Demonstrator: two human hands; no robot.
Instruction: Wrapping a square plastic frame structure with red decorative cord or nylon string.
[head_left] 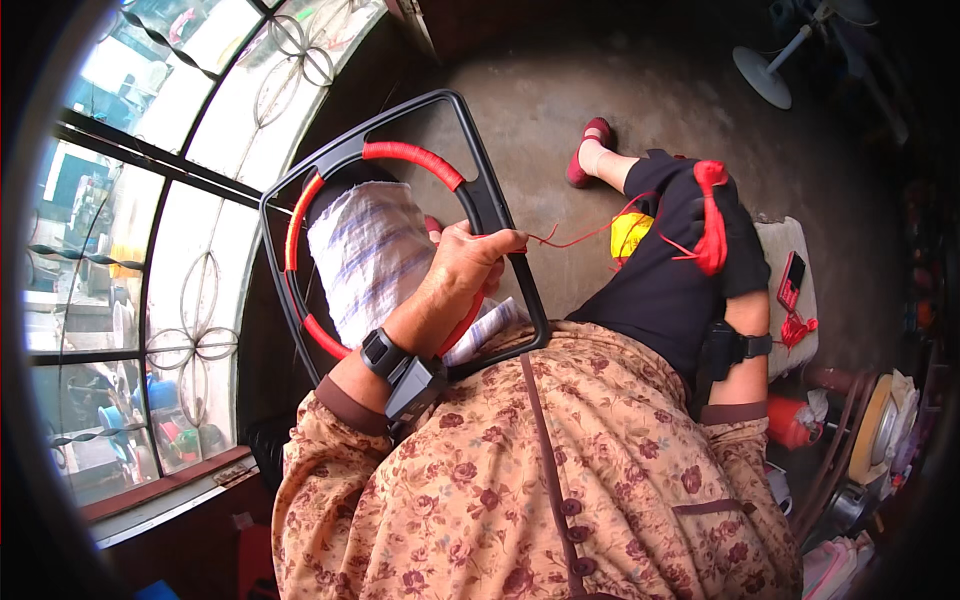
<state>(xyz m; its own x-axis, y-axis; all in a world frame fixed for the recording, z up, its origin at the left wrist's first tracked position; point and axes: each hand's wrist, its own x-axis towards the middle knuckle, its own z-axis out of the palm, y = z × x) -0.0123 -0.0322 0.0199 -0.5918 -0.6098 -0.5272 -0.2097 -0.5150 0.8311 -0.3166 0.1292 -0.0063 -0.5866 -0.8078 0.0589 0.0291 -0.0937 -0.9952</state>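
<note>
My left hand (465, 262) is closed round the side bar of a black rectangular frame (497, 215), which leans across my lap. Inside the frame is a ring partly wrapped in red cord (415, 158); other stretches of it are bare black. From beside my left fingertips a loose red strand (572, 243) runs right toward my raised knee. On that knee lies a bundle of red cord (711, 225). My right forearm (746, 312) reaches along the outer side of the knee; dark material there hides the fingers. A striped white cloth (365, 250) covers my other leg behind the ring.
A pale stool (790, 240) at right holds a red-and-black phone-like object (792, 278) and more red cord (796, 328). Something yellow (629, 236) shows beside my leg. A grilled window (190, 260) stands close at left. A fan (762, 75) stands at the far right.
</note>
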